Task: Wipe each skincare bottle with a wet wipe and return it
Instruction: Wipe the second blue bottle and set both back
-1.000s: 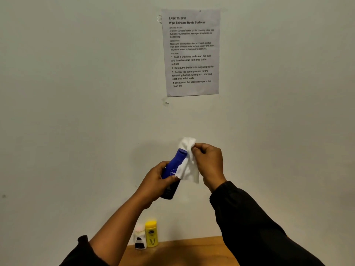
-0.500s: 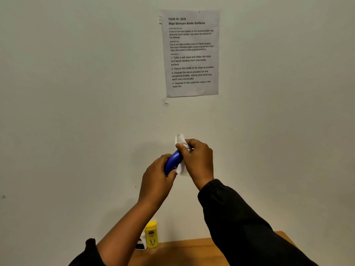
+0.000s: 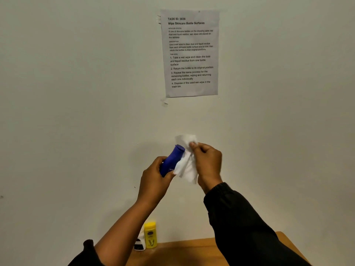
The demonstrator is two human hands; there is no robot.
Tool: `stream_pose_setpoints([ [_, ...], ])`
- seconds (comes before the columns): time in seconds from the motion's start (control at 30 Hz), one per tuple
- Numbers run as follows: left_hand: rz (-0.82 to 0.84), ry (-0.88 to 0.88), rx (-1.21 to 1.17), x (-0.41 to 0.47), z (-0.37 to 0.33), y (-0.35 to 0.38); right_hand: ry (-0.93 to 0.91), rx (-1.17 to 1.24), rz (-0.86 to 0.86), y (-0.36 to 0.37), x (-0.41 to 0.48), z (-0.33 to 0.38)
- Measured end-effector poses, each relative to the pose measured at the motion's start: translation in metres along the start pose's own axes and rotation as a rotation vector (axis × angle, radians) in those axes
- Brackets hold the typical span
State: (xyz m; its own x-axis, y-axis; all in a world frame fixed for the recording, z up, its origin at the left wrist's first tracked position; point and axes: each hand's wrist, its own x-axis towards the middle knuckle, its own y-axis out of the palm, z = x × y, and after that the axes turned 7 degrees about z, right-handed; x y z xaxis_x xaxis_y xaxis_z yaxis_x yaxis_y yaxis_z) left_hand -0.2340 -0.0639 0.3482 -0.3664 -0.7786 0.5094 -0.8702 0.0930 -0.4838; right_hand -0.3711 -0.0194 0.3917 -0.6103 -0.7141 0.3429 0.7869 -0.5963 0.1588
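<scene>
Plastic, cloth, wood and paper, mostly matt.
The blue bottle (image 3: 172,160) is smooth plastic with a faint sheen. The wet wipe (image 3: 187,167) is thin white fibre cloth, crumpled and matt. The yellow bottle (image 3: 150,235) and white bottle (image 3: 139,245) look like glossy plastic. The table (image 3: 192,252) is smooth orange-brown wood, the wall (image 3: 76,93) matt paint, the printed sheet (image 3: 191,52) plain paper, and the right sleeve (image 3: 240,227) dark matt fabric.
</scene>
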Motion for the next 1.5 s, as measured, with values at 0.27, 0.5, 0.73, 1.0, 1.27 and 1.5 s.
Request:
stream_pose_setpoints([
  [0.27,0.12,-0.028,-0.256,0.004,-0.001,-0.005,0.122,0.194,0.21,-0.004,-0.014,0.009],
  [0.5,0.045,-0.034,-0.209,0.004,-0.001,-0.004,-0.045,-0.069,0.315,0.01,-0.027,0.013],
  [0.73,0.053,0.045,-0.081,0.002,-0.003,-0.007,0.048,0.033,0.2,0.016,-0.027,0.016],
  [1.0,0.198,-0.307,-0.609,0.004,0.006,-0.018,0.047,0.0,0.189,0.004,-0.025,0.011],
  [1.27,0.318,-0.379,-1.1,-0.006,0.006,-0.018,0.134,0.129,0.049,-0.007,-0.023,0.008],
  [1.5,0.489,-0.231,-1.278,-0.006,-0.001,-0.012,0.1,0.037,0.176,0.004,-0.026,0.011],
])
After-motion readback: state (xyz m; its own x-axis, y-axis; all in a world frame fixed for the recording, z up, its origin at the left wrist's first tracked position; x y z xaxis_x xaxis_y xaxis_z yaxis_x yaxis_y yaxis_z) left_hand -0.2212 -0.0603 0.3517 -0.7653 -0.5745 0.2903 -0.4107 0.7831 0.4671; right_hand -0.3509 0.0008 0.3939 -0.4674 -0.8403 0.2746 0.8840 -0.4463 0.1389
